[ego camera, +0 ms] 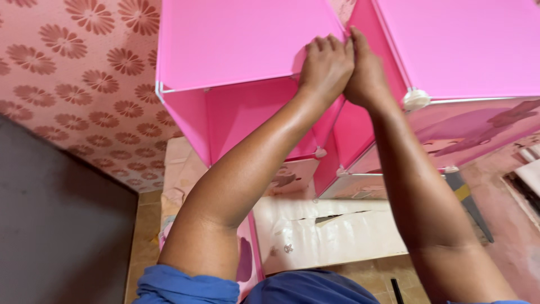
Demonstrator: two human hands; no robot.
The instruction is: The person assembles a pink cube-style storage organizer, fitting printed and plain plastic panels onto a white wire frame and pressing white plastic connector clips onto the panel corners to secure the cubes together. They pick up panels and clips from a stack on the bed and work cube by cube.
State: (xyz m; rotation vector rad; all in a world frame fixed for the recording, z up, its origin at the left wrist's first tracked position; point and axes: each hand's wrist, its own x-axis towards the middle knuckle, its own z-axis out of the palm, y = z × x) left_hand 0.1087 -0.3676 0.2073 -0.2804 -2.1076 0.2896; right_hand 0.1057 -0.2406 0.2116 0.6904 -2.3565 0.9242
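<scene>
A pink plastic cube cabinet fills the upper part of the head view, built from pink panels (236,39) and white round corner connectors (417,99). My left hand (325,66) presses with curled fingers on the right edge of the left top panel. My right hand (364,73) lies against it, fingers pushed into the gap between that panel and the right pink panel (467,45). Both hands meet at the joint where the panels come together. The connector under the fingers is hidden.
A pink wall with a flower pattern (84,84) stands to the left, beside a dark grey surface (56,225). Below the cabinet lie a flattened white cardboard sheet (337,231), loose printed panels (292,177) and a tiled floor (147,225).
</scene>
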